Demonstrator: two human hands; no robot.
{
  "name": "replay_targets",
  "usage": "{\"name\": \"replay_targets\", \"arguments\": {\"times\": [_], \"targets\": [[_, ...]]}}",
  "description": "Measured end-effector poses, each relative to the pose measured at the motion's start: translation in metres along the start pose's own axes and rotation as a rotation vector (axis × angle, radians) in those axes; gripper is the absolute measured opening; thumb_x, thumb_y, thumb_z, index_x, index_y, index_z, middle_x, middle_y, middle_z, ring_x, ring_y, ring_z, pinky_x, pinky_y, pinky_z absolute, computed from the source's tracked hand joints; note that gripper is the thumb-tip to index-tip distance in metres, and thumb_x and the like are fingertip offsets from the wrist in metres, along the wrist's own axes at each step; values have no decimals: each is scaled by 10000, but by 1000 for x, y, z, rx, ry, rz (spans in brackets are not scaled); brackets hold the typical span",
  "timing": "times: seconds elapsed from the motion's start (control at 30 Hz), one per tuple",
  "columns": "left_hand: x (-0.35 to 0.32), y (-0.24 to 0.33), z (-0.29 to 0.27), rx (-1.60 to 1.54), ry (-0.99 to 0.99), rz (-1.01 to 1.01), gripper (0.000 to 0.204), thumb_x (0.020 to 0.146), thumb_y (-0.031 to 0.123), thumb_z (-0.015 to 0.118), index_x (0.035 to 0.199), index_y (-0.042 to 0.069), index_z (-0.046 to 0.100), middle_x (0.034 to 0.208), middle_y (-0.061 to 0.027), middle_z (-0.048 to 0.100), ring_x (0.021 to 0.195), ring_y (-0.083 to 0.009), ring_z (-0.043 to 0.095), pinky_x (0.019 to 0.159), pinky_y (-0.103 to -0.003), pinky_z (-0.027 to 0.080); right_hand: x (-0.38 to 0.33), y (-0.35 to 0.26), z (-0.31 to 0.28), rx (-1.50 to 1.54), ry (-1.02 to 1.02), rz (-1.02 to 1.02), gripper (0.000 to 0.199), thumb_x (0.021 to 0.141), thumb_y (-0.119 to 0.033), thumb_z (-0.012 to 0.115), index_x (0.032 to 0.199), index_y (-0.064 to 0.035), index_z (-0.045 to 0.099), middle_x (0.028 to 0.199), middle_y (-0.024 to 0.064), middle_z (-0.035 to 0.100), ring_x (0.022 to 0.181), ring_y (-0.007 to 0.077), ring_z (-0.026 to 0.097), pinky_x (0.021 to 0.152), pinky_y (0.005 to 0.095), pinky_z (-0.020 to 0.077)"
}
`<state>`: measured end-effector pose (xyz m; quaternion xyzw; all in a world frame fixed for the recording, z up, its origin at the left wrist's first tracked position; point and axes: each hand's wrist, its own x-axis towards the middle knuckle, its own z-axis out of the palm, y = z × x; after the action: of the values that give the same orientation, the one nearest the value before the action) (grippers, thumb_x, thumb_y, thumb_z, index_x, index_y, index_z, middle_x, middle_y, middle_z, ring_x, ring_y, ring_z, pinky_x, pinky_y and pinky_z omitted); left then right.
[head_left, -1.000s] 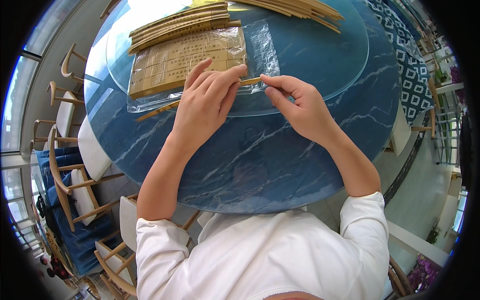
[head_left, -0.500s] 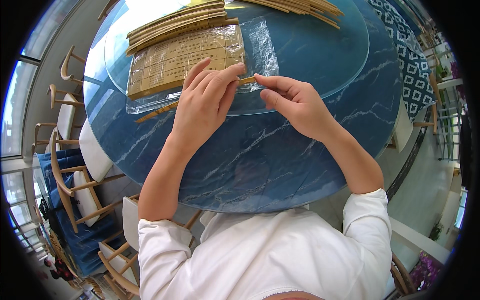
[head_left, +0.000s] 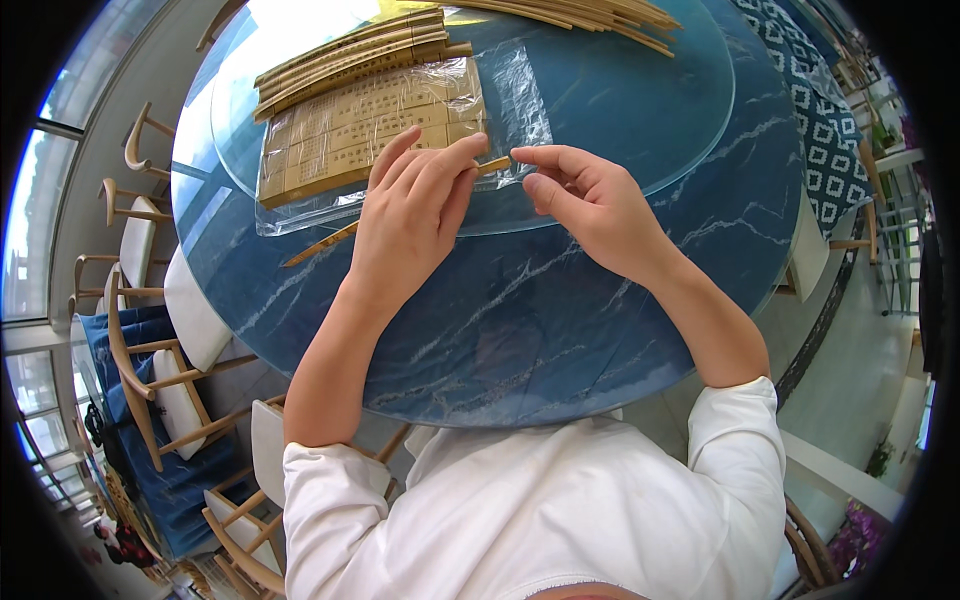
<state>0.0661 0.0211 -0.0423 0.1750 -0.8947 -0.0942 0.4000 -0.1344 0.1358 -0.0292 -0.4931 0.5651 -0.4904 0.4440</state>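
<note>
The thin tan strip (head_left: 495, 165), over the counter (head_left: 490, 310) just in front of the plastic-wrapped block (head_left: 365, 125), has swung — its left end now lies nearer the white shirt (head_left: 560, 490). The left hand (head_left: 405, 220) seems to pinch it between thumb and fingers; the right hand (head_left: 600, 205) has its fingers parted by the right tip, contact unclear — so the left probably carries it alone

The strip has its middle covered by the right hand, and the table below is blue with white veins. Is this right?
Not quite: the head view shows the left hand covering the middle of the strip; the table below is blue with white veins.
</note>
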Motion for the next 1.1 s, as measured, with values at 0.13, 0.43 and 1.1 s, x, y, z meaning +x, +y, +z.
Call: {"name": "replay_targets", "arguments": {"times": [0.13,0.43,1.1], "targets": [[3,6,-2,1,-26,-12,411,932,-18,746,1319,103,678,978,-52,764,956,-238,743,1143,-477,485,-3,-1,-1,-33,20,-23,351,1068,-153,645,1343,65,654,922,3,689,794,33,576,693,215,487],[-6,1,-2,24,-23,-47,418,940,-51,731,1333,77,669,1030,-79,762,1118,-304,722,1133,-472,492,4,8,-2,196,-107,6,352,1081,-154,648,1380,32,634,1167,51,721,1030,66,632,904,234,519],[-4,5,-2,14,23,-49,333,945,-49,708,1262,48,682,1000,-97,745,965,-276,725,1127,-516,502,7,14,0,412,-134,108,418,1061,-181,685,1408,45,631,1114,35,725,989,96,654,917,264,553]]}}
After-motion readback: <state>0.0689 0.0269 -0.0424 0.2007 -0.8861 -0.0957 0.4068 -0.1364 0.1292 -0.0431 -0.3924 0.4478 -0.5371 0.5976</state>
